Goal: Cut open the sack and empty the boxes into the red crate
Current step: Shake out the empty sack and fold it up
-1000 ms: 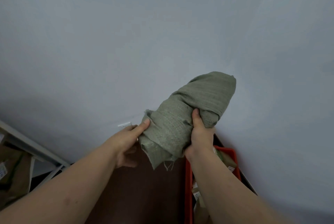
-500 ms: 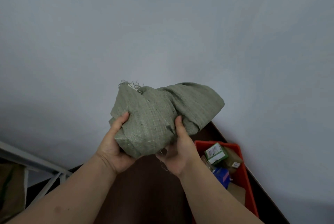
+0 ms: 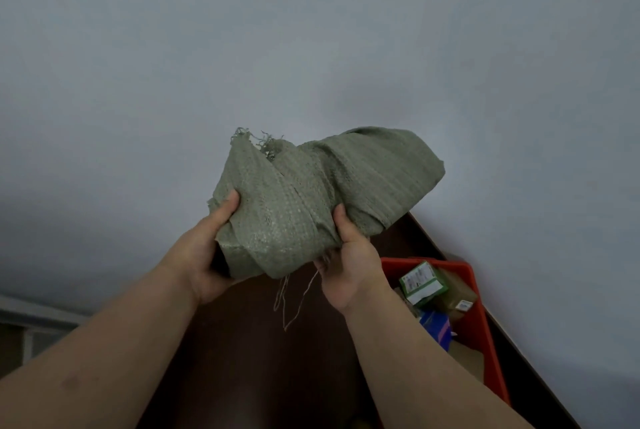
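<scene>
A crumpled green woven sack (image 3: pixel 311 200) is bunched up in the air in front of a pale wall. My left hand (image 3: pixel 204 255) grips its lower left side, thumb on the front. My right hand (image 3: pixel 349 262) holds its lower right part, thumb up against the cloth. Loose threads hang from the sack's bottom edge. The red crate (image 3: pixel 485 335) sits low at the right on a dark table. Inside it lie a green and white box (image 3: pixel 422 283), a brown box (image 3: pixel 457 293) and a blue box (image 3: pixel 436 324).
The dark brown table (image 3: pixel 242 359) runs under both arms, with its right edge against the pale wall (image 3: pixel 311 48). A white metal frame (image 3: pixel 34 318) shows at the lower left.
The sack went from an upright roll to a wider bundle held lower. My left hand shifted from its edge to under its left side. The view swung right, showing more of the crate.
</scene>
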A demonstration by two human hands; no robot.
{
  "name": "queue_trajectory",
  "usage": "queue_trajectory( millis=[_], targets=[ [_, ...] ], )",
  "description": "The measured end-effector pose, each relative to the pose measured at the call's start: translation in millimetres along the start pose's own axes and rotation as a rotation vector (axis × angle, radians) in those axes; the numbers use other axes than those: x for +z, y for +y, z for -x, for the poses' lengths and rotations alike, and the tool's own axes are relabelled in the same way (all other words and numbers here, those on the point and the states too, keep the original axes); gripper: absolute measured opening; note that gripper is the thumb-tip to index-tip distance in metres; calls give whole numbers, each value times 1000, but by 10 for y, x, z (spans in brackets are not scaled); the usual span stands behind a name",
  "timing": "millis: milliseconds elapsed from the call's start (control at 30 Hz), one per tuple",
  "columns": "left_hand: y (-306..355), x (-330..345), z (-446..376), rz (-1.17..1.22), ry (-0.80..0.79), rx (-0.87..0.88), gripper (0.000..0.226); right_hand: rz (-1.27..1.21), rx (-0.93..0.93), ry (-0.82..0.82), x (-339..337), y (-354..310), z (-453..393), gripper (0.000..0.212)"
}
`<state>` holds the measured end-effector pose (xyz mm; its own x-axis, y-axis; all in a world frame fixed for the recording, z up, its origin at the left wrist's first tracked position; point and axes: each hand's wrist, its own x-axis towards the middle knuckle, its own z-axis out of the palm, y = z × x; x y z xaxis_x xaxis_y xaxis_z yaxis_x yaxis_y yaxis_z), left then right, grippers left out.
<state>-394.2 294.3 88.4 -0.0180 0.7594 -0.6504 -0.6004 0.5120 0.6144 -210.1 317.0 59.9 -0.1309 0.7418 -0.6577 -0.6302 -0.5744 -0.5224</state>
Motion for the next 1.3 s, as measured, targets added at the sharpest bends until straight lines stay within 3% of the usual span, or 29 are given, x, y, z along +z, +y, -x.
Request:
queue_trajectory(
  millis=[367, 633, 733, 867, 1000, 1133, 1300],
  targets=[
    [-412, 84, -947, -20, 177, 260, 66, 107, 36, -5, -535, 36, -1040, 71],
    [-1222, -620, -1925, -211, 247, 249, 61, 214, 134, 129, -1167, 943, -2102, 67],
    [-1593, -1034, -2366, -299, 265, 197, 48, 206, 182, 182, -1448, 1392, -2513, 62],
    [-2040, -1663, -2922, -346, 309, -8, 22, 207, 221, 255, -1865, 2001, -3112, 67],
    [-2431, -2059, -3476, -434, 260, -157, 41, 220, 218, 324, -2288, 2553, -3801, 76],
    [-2796, -2404, -4126, -453, 239, -302, 75, 211, 167, 392, -2676, 3043, -4507, 93],
    [-3093, -2632, -4750, -416, 299, -293, 47, 238, 127, 551, -2923, 3410, -5164, 82]
  ],
)
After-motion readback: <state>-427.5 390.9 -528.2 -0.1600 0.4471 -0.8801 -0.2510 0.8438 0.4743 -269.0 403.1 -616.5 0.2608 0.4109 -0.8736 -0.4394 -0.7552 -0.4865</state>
